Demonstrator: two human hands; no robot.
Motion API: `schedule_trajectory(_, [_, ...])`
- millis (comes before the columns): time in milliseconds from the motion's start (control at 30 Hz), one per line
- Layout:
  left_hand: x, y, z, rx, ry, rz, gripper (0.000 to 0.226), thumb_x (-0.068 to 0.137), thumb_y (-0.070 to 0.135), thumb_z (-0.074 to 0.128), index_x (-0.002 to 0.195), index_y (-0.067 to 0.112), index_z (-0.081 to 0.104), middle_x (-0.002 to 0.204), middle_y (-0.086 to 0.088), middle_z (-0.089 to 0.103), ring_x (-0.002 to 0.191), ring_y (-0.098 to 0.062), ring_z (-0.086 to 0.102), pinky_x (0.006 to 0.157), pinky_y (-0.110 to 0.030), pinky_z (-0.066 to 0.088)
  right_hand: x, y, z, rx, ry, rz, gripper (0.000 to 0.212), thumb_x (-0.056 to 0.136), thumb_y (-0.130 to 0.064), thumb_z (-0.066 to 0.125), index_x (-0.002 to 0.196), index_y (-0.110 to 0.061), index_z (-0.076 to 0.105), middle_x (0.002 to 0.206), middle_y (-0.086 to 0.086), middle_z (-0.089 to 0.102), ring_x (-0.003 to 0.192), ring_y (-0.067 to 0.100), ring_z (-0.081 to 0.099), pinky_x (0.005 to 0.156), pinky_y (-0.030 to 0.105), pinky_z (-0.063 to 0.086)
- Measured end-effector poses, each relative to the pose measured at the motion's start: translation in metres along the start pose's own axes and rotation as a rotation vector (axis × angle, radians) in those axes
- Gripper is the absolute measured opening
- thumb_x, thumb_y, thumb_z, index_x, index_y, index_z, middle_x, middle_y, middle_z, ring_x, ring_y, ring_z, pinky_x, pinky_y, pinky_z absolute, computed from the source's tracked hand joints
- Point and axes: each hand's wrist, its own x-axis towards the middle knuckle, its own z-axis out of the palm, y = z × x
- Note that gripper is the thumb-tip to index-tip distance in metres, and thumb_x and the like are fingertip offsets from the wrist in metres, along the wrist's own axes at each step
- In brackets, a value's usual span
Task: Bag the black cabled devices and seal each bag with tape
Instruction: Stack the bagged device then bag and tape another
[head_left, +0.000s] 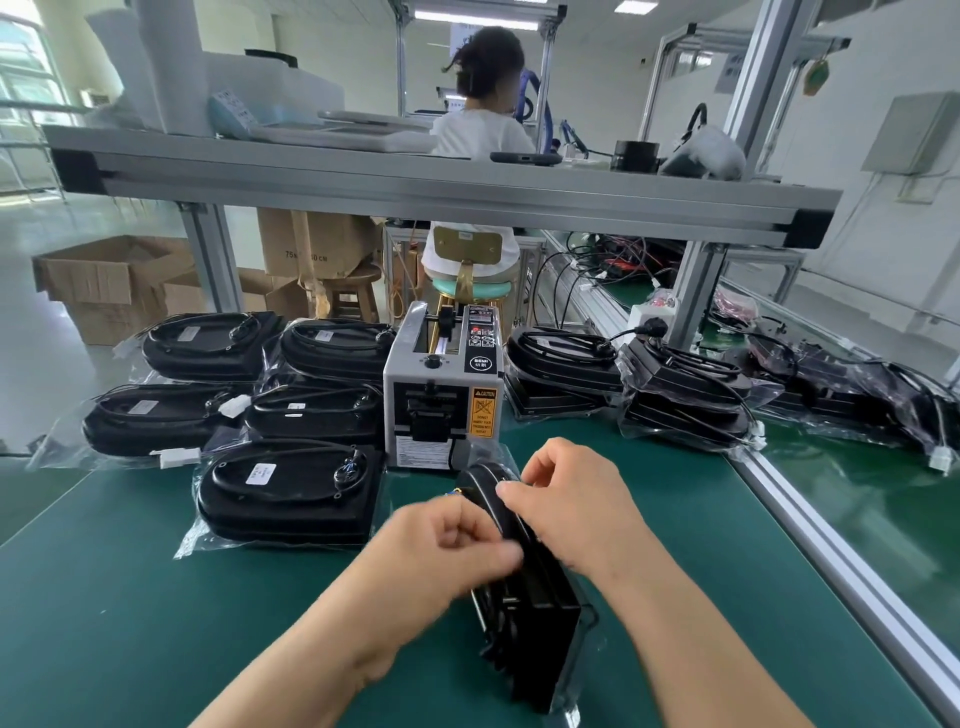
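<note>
Left grip (447, 545) and right grip (571, 514) pinched the upright black cabled device (530, 618) by the green tabletop's (156, 623) front edge; sealing step, seemingly, and tape was needed next.

The bench is covered by a smooth, matt dark green mat (156, 597). The black cabled device (535, 623) standing on it has a matt black ribbed casing; whether it is metal or plastic cannot be told. The bagged devices (291, 499) nearby lie in clear, glossy, wrinkled plastic film with white paper labels. The tape dispenser (441, 395) has a smooth pale grey casing and a glossy yellow caution sticker (483, 413). The frame rail (415, 182) overhead is satin, brushed aluminium. Behind it are matt brown cardboard boxes (104, 286) and a bare wooden stool (353, 296).
</note>
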Motion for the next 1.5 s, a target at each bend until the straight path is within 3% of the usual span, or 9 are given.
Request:
schedule_trajectory(100, [0.034,-0.004,-0.017,-0.225,0.302,-0.09,0.02,0.084,0.027,0.077,0.066,0.023,0.07,0.058,0.008,0.057,0.047,-0.005,0.044,0.056,-0.021,0.044,0.002,0.004,-0.003,0.038,-0.019,0.037,0.015,0.078,-0.036,0.07,0.08,-0.025,0.06,0.078,-0.009,0.066,0.074,0.012,0.065,0.07,0.033,0.057])
schedule_trajectory(233, [0.089,-0.004,-0.034,-0.477,0.547,-0.225,0.014,0.09,0.019,0.072,0.078,0.014,0.067,0.06,0.005,0.061,0.044,-0.003,0.048,0.041,-0.017,0.042,0.003,0.01,-0.004,0.053,-0.024,0.035,0.016,0.08,-0.038,0.071,0.081,-0.026,0.061,0.079,-0.01,0.064,0.074,0.007,0.061,0.065,0.025,0.052])
schedule_trajectory(400, [0.132,0.0,-0.036,-0.649,0.579,-0.376,0.014,0.095,0.021,0.067,0.088,0.01,0.068,0.049,0.007,0.057,0.035,0.0,0.048,0.034,-0.014,0.035,0.003,0.009,-0.002,0.096,-0.043,0.029,0.018,0.08,-0.039,0.072,0.082,-0.025,0.06,0.081,-0.009,0.064,0.076,0.009,0.061,0.068,0.026,0.053])
schedule_trajectory(600, [0.146,0.001,-0.038,-0.685,0.623,-0.417,0.025,0.093,0.021,0.068,0.116,0.011,0.07,0.065,0.005,0.062,0.037,0.0,0.052,0.035,-0.013,0.035,0.002,0.008,0.002,0.116,-0.049,0.013,0.021,0.081,-0.041,0.073,0.084,-0.025,0.06,0.082,-0.01,0.064,0.077,0.008,0.061,0.072,0.027,0.053])
schedule_trajectory(800, [0.154,0.005,-0.032,-0.759,0.716,-0.393,0.004,0.092,0.008,0.061,0.089,0.006,0.06,0.062,-0.001,0.061,0.034,-0.005,0.052,0.038,-0.013,0.035,0.001,0.009,0.002,0.127,-0.049,0.006,0.022,0.082,-0.042,0.073,0.085,-0.025,0.06,0.082,-0.009,0.064,0.077,0.007,0.061,0.069,0.024,0.053])
schedule_trajectory(933, [0.148,0.005,-0.027,-0.751,0.782,-0.314,0.014,0.088,0.006,0.061,0.076,0.01,0.054,0.059,0.001,0.059,0.041,-0.005,0.05,0.042,-0.017,0.036,0.0,0.01,0.002,0.151,-0.045,0.015,0.021,0.082,-0.042,0.073,0.085,-0.025,0.06,0.081,-0.009,0.065,0.077,0.008,0.063,0.073,0.029,0.057])
schedule_trajectory(1000, [0.134,0.007,-0.026,-0.698,0.709,-0.256,0.015,0.086,0.009,0.064,0.074,0.014,0.057,0.051,0.006,0.056,0.038,-0.003,0.048,0.04,-0.017,0.036,0.0,0.012,0.001,0.167,-0.04,0.017,0.021,0.082,-0.041,0.073,0.085,-0.025,0.06,0.081,-0.008,0.065,0.077,0.008,0.063,0.073,0.029,0.057])
schedule_trajectory(1200, [0.072,0.013,-0.018,-0.448,0.134,-0.108,0.023,0.088,0.02,0.07,0.065,0.02,0.068,0.058,0.005,0.056,0.045,-0.006,0.048,0.045,-0.018,0.043,-0.002,0.013,0.001,0.216,-0.048,0.036,0.026,0.081,-0.044,0.077,0.086,-0.024,0.062,0.082,-0.007,0.067,0.076,0.011,0.063,0.07,0.027,0.054])
schedule_trajectory(1500, [0.059,0.019,-0.014,-0.186,0.088,-0.129,0.021,0.085,0.009,0.073,0.066,0.013,0.064,0.055,0.002,0.053,0.042,-0.006,0.044,0.044,-0.015,0.038,-0.009,0.014,-0.002,0.266,-0.125,0.028,0.02,0.082,-0.04,0.077,0.088,-0.024,0.065,0.085,-0.007,0.069,0.074,0.007,0.062,0.061,0.017,0.046])
